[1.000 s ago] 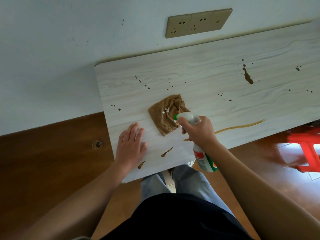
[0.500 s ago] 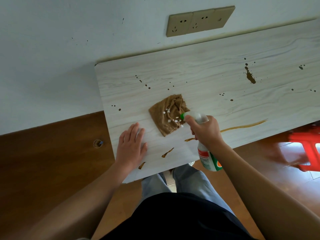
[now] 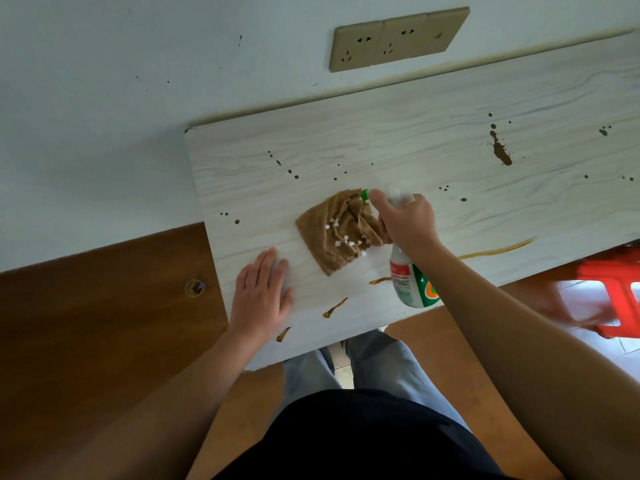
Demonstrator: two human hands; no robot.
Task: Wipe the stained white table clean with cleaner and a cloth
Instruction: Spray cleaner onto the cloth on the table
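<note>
A crumpled brown cloth lies on the white wood-grain table, dotted with white foam blobs. My right hand is shut on a spray bottle of cleaner, white with a green and red label, its green nozzle pointing left over the cloth's far right corner. My left hand rests flat on the table, fingers together, just left of the cloth. Brown stains mark the table: a big splat at the far right, a long streak near the front edge, and small drips around the cloth.
The table stands against a pale wall with a beige socket strip. A red plastic stool stands on the floor at the right. My legs are under the table's front edge. Brown wooden floor lies to the left.
White foam blobs have appeared on the cloth. My right hand with the bottle has moved right and farther back over the cloth. The left hand has stayed put.
</note>
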